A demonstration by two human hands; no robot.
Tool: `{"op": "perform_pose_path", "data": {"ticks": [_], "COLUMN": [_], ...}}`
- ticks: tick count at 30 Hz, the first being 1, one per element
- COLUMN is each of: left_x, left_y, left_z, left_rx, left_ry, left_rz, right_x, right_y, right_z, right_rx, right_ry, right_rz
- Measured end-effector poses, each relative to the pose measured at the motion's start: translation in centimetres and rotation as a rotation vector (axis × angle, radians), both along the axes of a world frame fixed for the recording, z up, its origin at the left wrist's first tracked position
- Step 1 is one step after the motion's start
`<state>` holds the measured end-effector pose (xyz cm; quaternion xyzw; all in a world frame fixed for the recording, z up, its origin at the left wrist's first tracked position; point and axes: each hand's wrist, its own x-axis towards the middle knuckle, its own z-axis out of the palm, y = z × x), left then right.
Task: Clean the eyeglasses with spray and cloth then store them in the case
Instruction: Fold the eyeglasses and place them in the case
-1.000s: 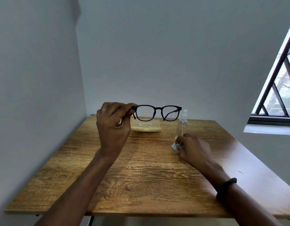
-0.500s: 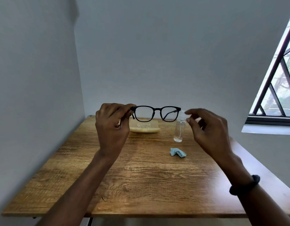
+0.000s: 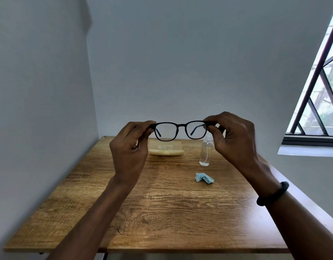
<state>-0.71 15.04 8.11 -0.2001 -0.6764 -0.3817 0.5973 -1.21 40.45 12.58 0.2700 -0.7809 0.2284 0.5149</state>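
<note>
Black-framed eyeglasses [image 3: 181,125] are held up level above the wooden table [image 3: 162,212], lenses facing me. My left hand [image 3: 130,152] pinches the frame's left corner and my right hand [image 3: 235,139] pinches its right corner. A pale yellow case [image 3: 166,148] lies shut at the back of the table, behind the glasses. A small clear spray bottle [image 3: 206,152] stands upright to the right of the case, partly hidden by my right hand. A crumpled light blue cloth [image 3: 204,178] lies on the table in front of the bottle.
Grey walls close in the table on the left and at the back. A barred window [image 3: 319,91] with a white sill is at the right. A black band [image 3: 272,194] sits on my right wrist.
My right hand left the blue cloth on the table, rose past the spray bottle and took hold of the right corner of the glasses. My left hand kept its hold.
</note>
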Motion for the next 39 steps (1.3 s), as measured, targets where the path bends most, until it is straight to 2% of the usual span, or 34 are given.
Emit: {"op": "perform_pose_path", "data": {"ticks": [6,11,15,21,28,39], "left_x": [0.3,0.3,0.7,0.9,1.4,0.9], "left_y": [0.4,0.9,1.1,1.0,1.2,1.3], "left_z": [0.3,0.4,1.0,1.8,2.3,2.2], "left_rx": [0.1,0.379,0.523,0.61,0.576,0.439], "left_ry": [-0.06,-0.225,-0.319,-0.368,-0.344,-0.256], "left_rz": [-0.172,-0.48,-0.673,-0.851,-0.824,-0.545], "right_x": [-0.1,0.2,0.2,0.2,0.0,-0.1], "right_y": [0.4,0.0,-0.1,-0.3,-0.3,-0.3], "right_z": [0.8,1.3,1.4,1.4,1.3,0.7], "right_rx": [0.006,-0.003,-0.061,-0.068,-0.105,-0.192], "right_ry": [0.055,0.084,0.094,0.089,0.083,0.075], "right_rz": [-0.027,-0.01,0.042,0.07,0.092,0.178]}}
